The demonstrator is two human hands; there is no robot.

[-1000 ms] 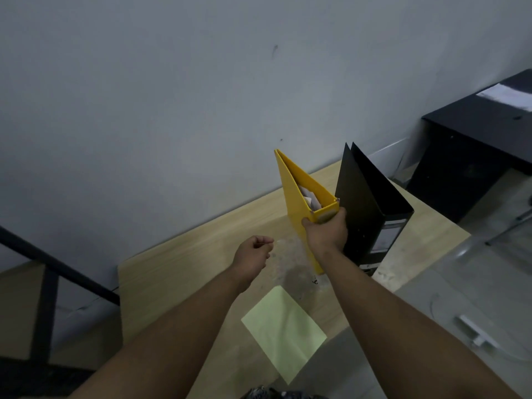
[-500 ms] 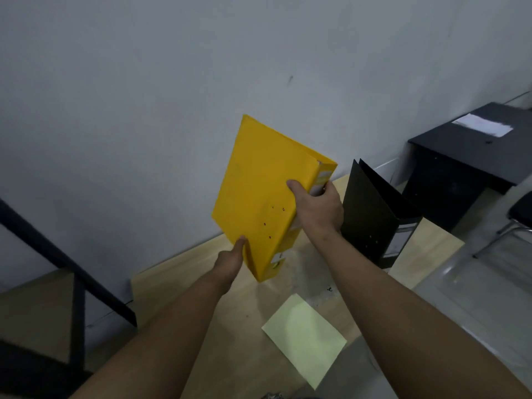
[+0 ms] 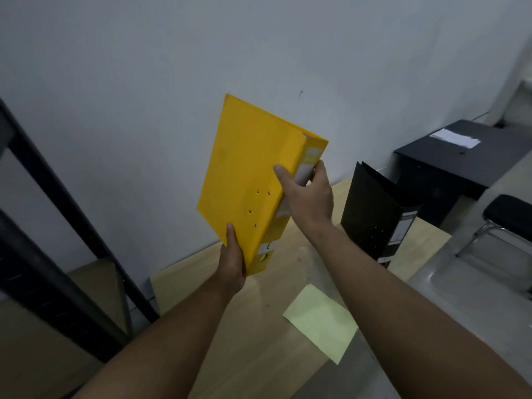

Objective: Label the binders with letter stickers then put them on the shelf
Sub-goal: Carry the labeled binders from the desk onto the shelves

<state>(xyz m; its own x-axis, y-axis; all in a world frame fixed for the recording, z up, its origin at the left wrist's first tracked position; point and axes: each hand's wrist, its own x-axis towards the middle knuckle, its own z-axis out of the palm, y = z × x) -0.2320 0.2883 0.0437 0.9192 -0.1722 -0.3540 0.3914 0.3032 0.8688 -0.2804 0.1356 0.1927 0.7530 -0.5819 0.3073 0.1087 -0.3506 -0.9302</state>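
Head view: the yellow cardboard lever-arch binder is off the light-wood bench, held closed and tilted in the air in front of the grey wall. Its broad cover faces the camera and its spine is turned to the right. The cover shows four small rivet marks. The spine carries a pale label strip near the top, and lower down a white letter sticker reading "E" (just above the finger hole). Both hands are clamped on it. The right hand wraps the spine at mid-height with its thumb laid across the cover. The left hand grips the bottom corner, thumb up along the cover.

A black binder stands upright on the bench to the right, well apart from the yellow one. A pale yellow-green paper sheet lies flat near the bench's front edge. A black metal shelf frame slants along the left side.

A second ago the yellow binder stood on the bench just beside the black one with its open edge up. Only the right hand held it then, while the left was curled and apart from it. Half a second ago it was already raised, with the left fingertips merely touching its lower corner. It now sits higher, with the left hand fully gripping.
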